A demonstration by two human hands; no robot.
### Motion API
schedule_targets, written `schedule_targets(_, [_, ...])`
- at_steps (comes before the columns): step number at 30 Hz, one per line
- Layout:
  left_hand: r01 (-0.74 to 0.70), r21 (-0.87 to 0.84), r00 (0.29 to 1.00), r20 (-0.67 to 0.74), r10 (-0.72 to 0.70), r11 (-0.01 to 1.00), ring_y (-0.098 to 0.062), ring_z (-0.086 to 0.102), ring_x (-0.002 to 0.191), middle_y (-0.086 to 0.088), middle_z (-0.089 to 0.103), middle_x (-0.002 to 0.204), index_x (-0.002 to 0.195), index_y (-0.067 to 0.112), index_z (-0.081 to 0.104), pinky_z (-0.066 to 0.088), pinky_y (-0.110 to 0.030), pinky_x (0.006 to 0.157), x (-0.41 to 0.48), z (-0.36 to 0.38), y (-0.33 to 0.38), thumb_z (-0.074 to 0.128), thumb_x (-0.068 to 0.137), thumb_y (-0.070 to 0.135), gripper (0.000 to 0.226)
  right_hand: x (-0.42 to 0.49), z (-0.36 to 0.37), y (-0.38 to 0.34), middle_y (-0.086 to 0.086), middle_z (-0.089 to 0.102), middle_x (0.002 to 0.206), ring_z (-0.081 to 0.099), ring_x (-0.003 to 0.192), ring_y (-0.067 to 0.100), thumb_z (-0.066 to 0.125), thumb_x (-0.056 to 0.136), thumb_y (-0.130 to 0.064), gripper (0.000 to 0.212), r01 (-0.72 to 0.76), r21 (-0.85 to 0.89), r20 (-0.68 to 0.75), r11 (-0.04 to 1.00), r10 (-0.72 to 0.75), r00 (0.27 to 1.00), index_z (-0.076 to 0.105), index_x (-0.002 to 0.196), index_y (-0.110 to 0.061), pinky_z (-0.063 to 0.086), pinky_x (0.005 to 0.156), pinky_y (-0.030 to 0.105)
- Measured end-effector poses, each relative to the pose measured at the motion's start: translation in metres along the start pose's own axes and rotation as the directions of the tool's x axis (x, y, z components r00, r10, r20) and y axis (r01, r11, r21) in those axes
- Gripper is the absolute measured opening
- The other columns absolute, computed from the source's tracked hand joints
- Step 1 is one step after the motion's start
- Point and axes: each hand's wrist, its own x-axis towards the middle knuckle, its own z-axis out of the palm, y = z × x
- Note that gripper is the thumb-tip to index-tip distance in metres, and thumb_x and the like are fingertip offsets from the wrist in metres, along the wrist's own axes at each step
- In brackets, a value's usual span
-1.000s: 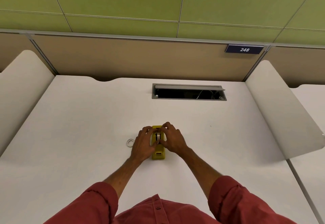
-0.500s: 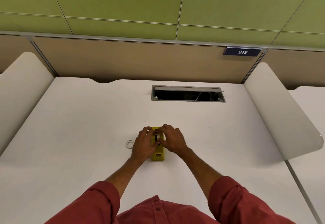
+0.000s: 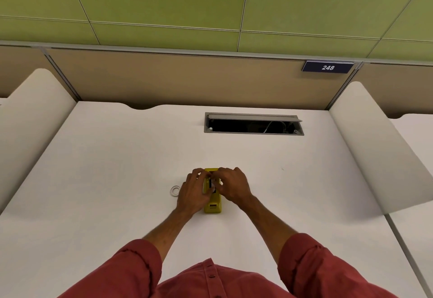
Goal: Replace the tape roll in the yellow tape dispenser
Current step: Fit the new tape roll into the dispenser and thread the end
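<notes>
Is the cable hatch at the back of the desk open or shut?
Open. The cable hatch shows a dark recess with a pale cable visible inside, and its grey lid is tilted up along the far edge.

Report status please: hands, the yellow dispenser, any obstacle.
Left hand and right hand both on yellow dispenser, fingers working at its middle. White ring beside left hand. Nothing blocking.

Red buttoned shirt (image 3: 210,279), rolled-up sleeves (image 3: 140,262)

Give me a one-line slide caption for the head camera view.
Both hands, left hand and right hand, work at a yellow plastic tape dispenser on a white desk, small white ring beside it.
</notes>
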Motion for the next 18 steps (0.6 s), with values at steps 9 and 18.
schedule_targets(9, [-0.021, -0.027, 1.0, -0.004, 0.021, 0.999, -0.021, 0.051, 0.144, 0.006, 0.043, 0.162, 0.15, 0.026, 0.055, 0.055, -0.039, 0.11, -0.0026, -0.0003, -0.0027, 0.064, 0.105, 0.044, 0.05, -0.0048, 0.0062, -0.0021, -0.008, 0.073, 0.128, 0.071, 0.109, 0.021, 0.049, 0.108, -0.028, 0.033, 0.021, -0.036, 0.006, 0.999, -0.02, 1.0, 0.065, 0.137, -0.032, 0.05, 0.091, 0.037])
schedule_targets(18, [-0.012, -0.016, 1.0, 0.01, 0.012, 1.0, -0.022, 0.05, 0.144, 0.005, 0.043, 0.162, 0.152, 0.023, 0.053, 0.054, -0.039, 0.11, 0.0014, -0.0011, -0.0008, 0.069, 0.101, 0.04, 0.055, -0.0007, 0.0061, -0.0035, -0.003, 0.066, 0.133, 0.071, 0.106, 0.028, 0.043, 0.109, -0.024, 0.035, 0.126, -0.213, 0.074, 0.969, -0.112, 0.991, 0.057, 0.141, -0.021, 0.052, 0.085, 0.04])
